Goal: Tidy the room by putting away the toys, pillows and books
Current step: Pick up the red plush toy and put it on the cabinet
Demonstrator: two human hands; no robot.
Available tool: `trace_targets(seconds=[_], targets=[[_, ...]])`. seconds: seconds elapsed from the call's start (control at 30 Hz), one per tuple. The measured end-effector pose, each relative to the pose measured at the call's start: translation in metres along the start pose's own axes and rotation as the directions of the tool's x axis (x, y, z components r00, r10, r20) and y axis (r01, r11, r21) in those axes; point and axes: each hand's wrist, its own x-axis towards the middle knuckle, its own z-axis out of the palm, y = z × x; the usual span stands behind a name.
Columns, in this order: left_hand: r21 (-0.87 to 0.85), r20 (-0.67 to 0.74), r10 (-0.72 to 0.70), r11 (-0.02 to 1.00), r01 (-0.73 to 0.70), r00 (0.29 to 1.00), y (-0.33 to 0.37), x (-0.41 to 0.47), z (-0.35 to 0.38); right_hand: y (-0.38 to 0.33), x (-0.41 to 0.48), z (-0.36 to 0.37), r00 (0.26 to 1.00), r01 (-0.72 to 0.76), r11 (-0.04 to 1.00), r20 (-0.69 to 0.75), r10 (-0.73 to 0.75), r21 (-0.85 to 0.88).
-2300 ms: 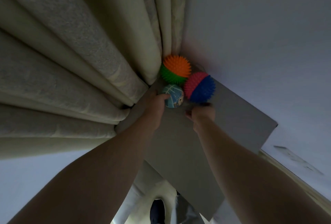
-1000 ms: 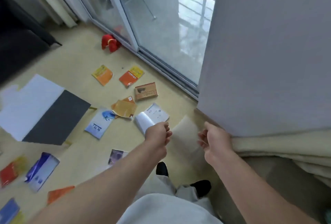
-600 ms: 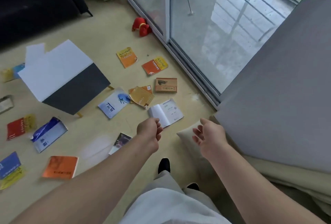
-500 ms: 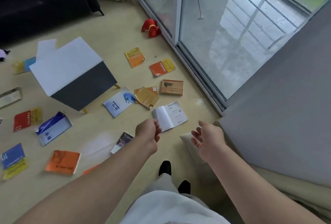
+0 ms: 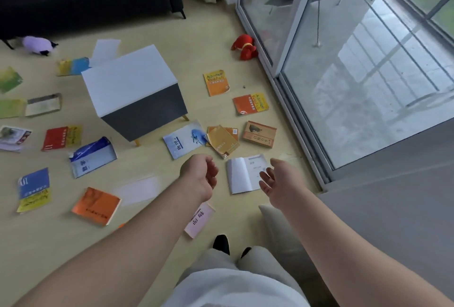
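Books [image 5: 216,83] are lying scattered across the floor [image 5: 157,238], red toy [image 5: 244,47] sitting by the glass door [image 5: 344,73]. Left hand [image 5: 199,179] is hovering with fingers loosely curled, holding nothing. Right hand [image 5: 280,183] is hovering with fingers relaxed, holding nothing.

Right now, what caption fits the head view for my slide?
Empty left hand and right hand hover over books scattered around a table.

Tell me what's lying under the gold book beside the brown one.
An orange book pokes out beneath the gold book. Most of its cover is hidden, so its title cannot be read.
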Motion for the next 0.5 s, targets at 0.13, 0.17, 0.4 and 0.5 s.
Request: trace_targets(seconds=[0.13,0.17,0.4,0.5], targets=[[-0.040,0.010,-0.009,0.999,0.010,1.000,0.033,0.014,0.011,-0.023,0.009,0.026,1.000,0.003,1.000,0.011,-0.003,-0.011],[-0.038,0.017,-0.010,0.999,0.010,1.000,0.042,0.018,0.017,-0.032,0.012,0.032,1.000,0.009,1.000,0.012,-0.009,-0.014],[-0.118,-0.003,0.033,0.992,-0.033,0.999,0.108,0.042,0.063,-0.105,0.040,0.086,0.997,0.040,0.998,0.072,-0.035,-0.057],[-0.137,-0.012,0.035,0.990,-0.037,0.999,0.134,0.052,0.077,-0.129,0.051,0.108,0.997,0.043,0.996,0.073,-0.037,-0.083]])
